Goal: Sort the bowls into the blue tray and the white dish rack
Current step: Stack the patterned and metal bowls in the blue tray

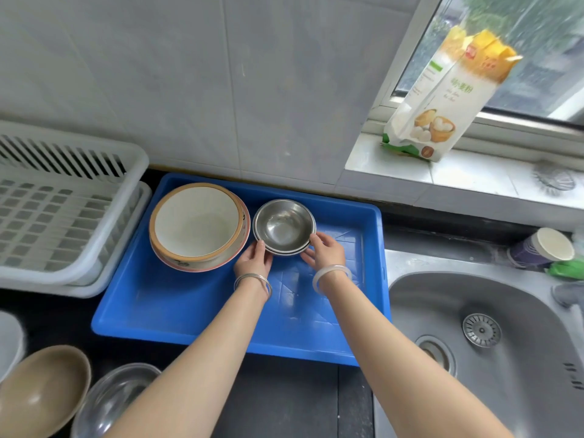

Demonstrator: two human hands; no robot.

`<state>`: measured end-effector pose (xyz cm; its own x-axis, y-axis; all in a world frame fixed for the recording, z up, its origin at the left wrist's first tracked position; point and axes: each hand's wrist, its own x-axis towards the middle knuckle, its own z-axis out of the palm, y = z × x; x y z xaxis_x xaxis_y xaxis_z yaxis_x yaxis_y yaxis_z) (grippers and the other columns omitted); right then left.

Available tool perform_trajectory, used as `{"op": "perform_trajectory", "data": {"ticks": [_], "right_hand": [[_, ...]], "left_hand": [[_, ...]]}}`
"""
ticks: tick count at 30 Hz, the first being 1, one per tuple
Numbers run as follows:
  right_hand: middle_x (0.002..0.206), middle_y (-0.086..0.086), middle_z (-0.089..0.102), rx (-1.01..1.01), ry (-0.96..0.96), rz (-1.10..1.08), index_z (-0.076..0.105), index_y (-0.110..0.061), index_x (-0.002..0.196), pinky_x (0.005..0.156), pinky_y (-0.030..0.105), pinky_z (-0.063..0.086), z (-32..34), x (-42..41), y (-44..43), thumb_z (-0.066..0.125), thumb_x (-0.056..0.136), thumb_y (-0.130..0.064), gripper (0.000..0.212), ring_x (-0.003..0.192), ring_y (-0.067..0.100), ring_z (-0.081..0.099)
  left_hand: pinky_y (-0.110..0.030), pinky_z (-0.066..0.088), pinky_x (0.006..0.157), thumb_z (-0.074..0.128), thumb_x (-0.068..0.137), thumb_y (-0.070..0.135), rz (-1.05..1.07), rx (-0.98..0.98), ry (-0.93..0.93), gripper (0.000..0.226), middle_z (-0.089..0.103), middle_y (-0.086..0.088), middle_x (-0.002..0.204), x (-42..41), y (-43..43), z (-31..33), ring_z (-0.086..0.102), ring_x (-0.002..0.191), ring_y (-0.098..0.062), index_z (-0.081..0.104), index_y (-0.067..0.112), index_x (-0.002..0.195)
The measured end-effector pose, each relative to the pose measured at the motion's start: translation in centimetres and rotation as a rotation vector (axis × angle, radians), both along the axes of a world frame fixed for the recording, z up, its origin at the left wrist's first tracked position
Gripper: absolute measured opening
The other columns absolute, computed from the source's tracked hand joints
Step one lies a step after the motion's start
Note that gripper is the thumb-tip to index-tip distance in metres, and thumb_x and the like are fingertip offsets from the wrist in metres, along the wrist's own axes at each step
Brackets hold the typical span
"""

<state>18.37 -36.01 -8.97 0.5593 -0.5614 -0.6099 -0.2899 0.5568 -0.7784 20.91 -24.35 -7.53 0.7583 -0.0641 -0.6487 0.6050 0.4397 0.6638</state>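
The left hand (pixel 254 262) and right hand (pixel 325 251) pinch the little metal bowls (pixel 284 226) between them, and the white rack (pixel 63 216) sits far left of both.

We see a dark, almost black stone countertop (pixel 278 403) running along the tiled wall. Directly on it sits a rectangular blue plastic tray (pixel 177 308), pushed close to the wall, and touching its left side stands a white slatted plastic dish rack (pixel 57 216) on its own white drip tray. At the counter's near left edge we find a tan, smooth-sided bowl (pixel 41 390), with a clear glass bowl (pixel 117 399) just beside it on the right. To the right, a round stainless steel sink (pixel 493 343) is set into the counter, next to the blue tray.
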Motion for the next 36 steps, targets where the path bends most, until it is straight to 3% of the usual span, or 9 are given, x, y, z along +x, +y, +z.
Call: {"op": "perform_trajectory", "data": {"ticks": [3,9,12,15,20,26,31,34,36], "right_hand": [[0.112,0.016,0.058,-0.011,-0.006,0.011,0.056,-0.004,0.117,0.059,0.02,0.052,-0.3,0.0,-0.1,0.052,0.092,-0.01,0.025,0.084,0.025,0.063],[0.108,0.008,0.061,-0.029,0.036,0.108,0.058,-0.01,0.119,0.075,0.029,0.05,-0.1,-0.7,-0.4,0.051,0.093,-0.019,0.028,0.091,0.025,0.062],[0.108,0.004,0.059,-0.08,0.062,0.182,0.057,-0.015,0.117,0.078,0.031,0.048,0.8,-1.4,-0.5,0.048,0.094,-0.021,0.026,0.09,0.023,0.058],[0.109,0.003,0.059,-0.196,0.087,0.23,0.055,-0.015,0.117,0.081,0.033,0.048,2.6,-2.8,0.0,0.044,0.095,-0.022,0.025,0.094,0.024,0.058],[0.1,0.001,0.064,-0.36,0.001,0.363,0.06,-0.021,0.097,0.071,0.026,0.049,6.5,-6.9,3.1,0.043,0.096,-0.024,0.017,0.086,0.015,0.063],[0.086,-0.007,0.066,-0.364,-0.022,0.683,0.061,-0.031,0.085,0.065,0.02,0.045,7.0,-12.4,10.3,0.046,0.094,-0.024,0.019,0.072,0.008,0.062],[0.095,-0.009,0.067,-0.387,0.112,0.951,0.059,-0.035,0.096,0.073,0.023,0.051,4.0,-15.4,15.9,0.048,0.088,-0.03,0.014,0.075,0.005,0.064],[0.096,-0.011,0.063,-0.405,0.183,1.037,0.053,-0.031,0.117,0.08,0.03,0.054,2.6,-15.8,18.4,0.049,0.087,-0.033,0.03,0.081,0.009,0.065],[0.103,-0.007,0.062,-0.404,0.211,1.077,0.046,-0.029,0.126,0.083,0.033,0.055,2.1,-15.6,20.0,0.05,0.088,-0.034,0.039,0.083,0.012,0.065]], "left_hand": [[-0.025,0.042,0.093,0.046,0.095,0.011,0.004,0.007,-0.008,0.034,0.057,-0.009,0.112,0.0,-0.1,-0.1,0.054,0.104,-0.018,0.051,-0.001,0.126],[-0.025,0.042,0.094,0.046,0.095,0.009,0.0,0.021,-0.014,0.033,0.057,-0.013,0.115,0.0,0.0,0.3,0.055,0.11,-0.022,0.051,-0.003,0.125],[-0.03,0.039,0.104,0.046,0.095,0.009,-0.05,0.035,0.006,0.037,0.053,-0.016,0.132,-0.7,0.5,0.7,0.049,0.126,-0.027,0.047,-0.002,0.13],[-0.029,0.039,0.105,0.048,0.094,0.008,-0.134,0.115,-0.015,0.042,0.049,-0.016,0.138,-1.8,1.8,1.6,0.047,0.127,-0.027,0.042,-0.001,0.134],[-0.024,0.043,0.096,0.053,0.09,0.006,-0.226,0.302,-0.148,0.041,0.055,-0.014,0.131,-5.0,5.7,3.9,0.056,0.111,-0.019,0.048,0.001,0.13],[-0.023,0.041,0.093,0.057,0.086,0.002,-0.297,0.561,-0.277,0.036,0.059,-0.014,0.127,-11.5,12.9,5.7,0.055,0.104,-0.012,0.056,0.0,0.122],[-0.026,0.043,0.096,0.057,0.087,0.006,-0.209,0.81,-0.229,0.034,0.062,-0.009,0.124,-18.0,20.2,5.2,0.057,0.114,-0.018,0.059,0.01,0.12],[-0.032,0.045,0.086,0.06,0.085,0.007,-0.132,1.028,-0.19,0.033,0.065,-0.011,0.115,-21.3,23.7,4.4,0.059,0.1,-0.026,0.061,0.015,0.117],[-0.026,0.04,0.092,0.063,0.082,0.003,-0.024,1.113,-0.176,0.034,0.063,-0.007,0.116,-23.1,25.6,3.9,0.057,0.107,-0.024,0.063,0.014,0.114]]}}
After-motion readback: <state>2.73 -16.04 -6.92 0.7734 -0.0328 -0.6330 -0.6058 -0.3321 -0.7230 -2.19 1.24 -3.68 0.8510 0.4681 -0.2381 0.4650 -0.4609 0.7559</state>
